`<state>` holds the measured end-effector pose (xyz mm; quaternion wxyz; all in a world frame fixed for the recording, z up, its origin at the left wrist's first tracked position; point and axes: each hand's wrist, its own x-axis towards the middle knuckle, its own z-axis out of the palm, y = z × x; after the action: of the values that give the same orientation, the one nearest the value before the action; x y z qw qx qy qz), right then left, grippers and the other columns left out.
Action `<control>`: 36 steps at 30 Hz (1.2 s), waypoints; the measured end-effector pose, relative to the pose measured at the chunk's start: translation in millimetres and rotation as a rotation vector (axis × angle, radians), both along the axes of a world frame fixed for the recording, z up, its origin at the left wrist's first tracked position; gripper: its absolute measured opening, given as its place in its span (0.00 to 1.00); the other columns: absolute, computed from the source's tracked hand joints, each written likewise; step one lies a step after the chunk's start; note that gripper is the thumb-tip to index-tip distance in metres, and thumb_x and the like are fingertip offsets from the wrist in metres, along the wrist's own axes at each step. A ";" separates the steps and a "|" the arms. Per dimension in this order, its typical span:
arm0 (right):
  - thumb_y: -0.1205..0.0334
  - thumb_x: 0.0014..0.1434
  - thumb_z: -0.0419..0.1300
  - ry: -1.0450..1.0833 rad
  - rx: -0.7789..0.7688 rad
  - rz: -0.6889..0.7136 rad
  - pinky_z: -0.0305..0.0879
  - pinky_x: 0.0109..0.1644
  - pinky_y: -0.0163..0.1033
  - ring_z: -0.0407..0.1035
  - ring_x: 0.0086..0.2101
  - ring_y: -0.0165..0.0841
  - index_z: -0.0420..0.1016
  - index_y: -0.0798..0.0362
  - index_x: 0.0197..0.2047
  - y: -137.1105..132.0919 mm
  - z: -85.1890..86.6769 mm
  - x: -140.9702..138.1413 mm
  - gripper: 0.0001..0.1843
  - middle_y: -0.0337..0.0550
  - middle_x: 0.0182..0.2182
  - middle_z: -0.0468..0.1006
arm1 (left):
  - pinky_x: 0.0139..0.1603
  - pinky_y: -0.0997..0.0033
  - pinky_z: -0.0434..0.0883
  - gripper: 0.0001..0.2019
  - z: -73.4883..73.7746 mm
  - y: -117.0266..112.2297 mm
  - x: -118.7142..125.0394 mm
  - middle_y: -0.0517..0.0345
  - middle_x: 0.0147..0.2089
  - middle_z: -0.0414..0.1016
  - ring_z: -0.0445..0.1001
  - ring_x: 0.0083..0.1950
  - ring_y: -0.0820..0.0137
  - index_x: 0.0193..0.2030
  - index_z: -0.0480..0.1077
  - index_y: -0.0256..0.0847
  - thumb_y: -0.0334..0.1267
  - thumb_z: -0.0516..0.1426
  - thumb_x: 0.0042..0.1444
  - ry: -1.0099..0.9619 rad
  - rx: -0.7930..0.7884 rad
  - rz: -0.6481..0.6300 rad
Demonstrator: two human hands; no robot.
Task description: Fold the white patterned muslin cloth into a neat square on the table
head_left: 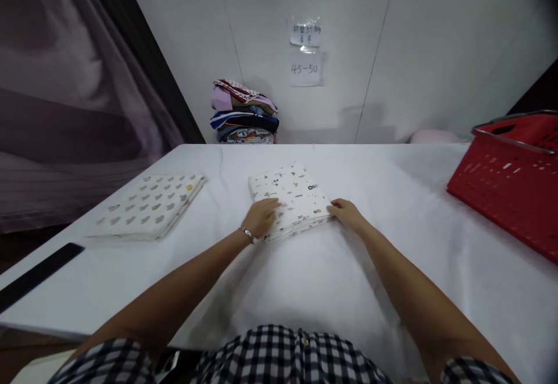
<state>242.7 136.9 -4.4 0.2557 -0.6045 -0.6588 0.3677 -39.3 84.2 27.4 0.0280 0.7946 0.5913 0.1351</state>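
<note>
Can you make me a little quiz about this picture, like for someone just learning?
1. Which wrist has a bracelet: the one of the left hand or of the right hand?
2. True or false: the red basket is to the right of the folded cloth that both hands touch.
3. Fill in the gap: the lower paper on the wall reads "45-__".

Key: 1. left; 2. true; 3. 50.
</note>
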 end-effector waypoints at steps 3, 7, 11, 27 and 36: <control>0.58 0.50 0.55 -0.008 0.000 -0.018 0.58 0.35 0.34 0.68 0.33 0.32 0.73 0.54 0.38 -1.8 1.8 -4.2 0.13 0.41 0.33 0.77 | 0.63 0.57 0.58 0.21 -2.5 -18.3 27.4 0.53 0.62 0.64 0.60 0.63 0.63 0.58 0.64 0.42 0.41 0.51 0.58 -0.017 -0.014 -0.096; 0.59 0.50 0.56 -0.019 -0.004 -0.001 0.57 0.32 0.34 0.67 0.30 0.31 0.72 0.51 0.37 -32.9 1.5 -17.4 0.11 0.39 0.29 0.76 | 0.64 0.53 0.52 0.21 -5.6 -31.4 13.3 0.55 0.64 0.61 0.55 0.66 0.64 0.59 0.62 0.46 0.33 0.50 0.58 0.141 -0.105 -0.208; 0.53 0.52 0.57 0.061 -0.003 0.141 0.58 0.33 0.34 0.67 0.30 0.31 0.71 0.50 0.39 -72.5 -4.0 -29.5 0.13 0.39 0.30 0.76 | 0.65 0.54 0.51 0.23 -1.0 -32.8 -35.4 0.57 0.63 0.61 0.56 0.66 0.66 0.57 0.64 0.48 0.30 0.51 0.55 0.108 -0.184 -0.238; 0.61 0.53 0.55 0.430 -0.232 0.019 0.51 0.17 0.29 0.62 0.16 0.24 0.65 0.53 0.25 -34.2 8.3 -41.9 0.08 0.37 0.21 0.73 | 0.65 0.60 0.54 0.21 -9.7 4.4 62.4 0.50 0.66 0.56 0.54 0.67 0.64 0.60 0.61 0.38 0.41 0.46 0.62 -0.039 -0.141 -0.023; 0.60 0.50 0.57 0.436 -0.195 0.082 0.51 0.19 0.31 0.55 0.13 0.24 0.60 0.51 0.19 -42.2 -8.7 -50.0 0.13 0.30 0.10 0.62 | 0.67 0.55 0.48 0.24 -22.4 -6.3 64.0 0.51 0.69 0.49 0.45 0.69 0.63 0.64 0.54 0.39 0.42 0.43 0.63 0.088 -0.162 -0.026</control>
<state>192.7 94.7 -13.2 0.3169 -0.5054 -0.5736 0.5614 24.8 77.9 5.0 0.0682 0.8023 0.5907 0.0515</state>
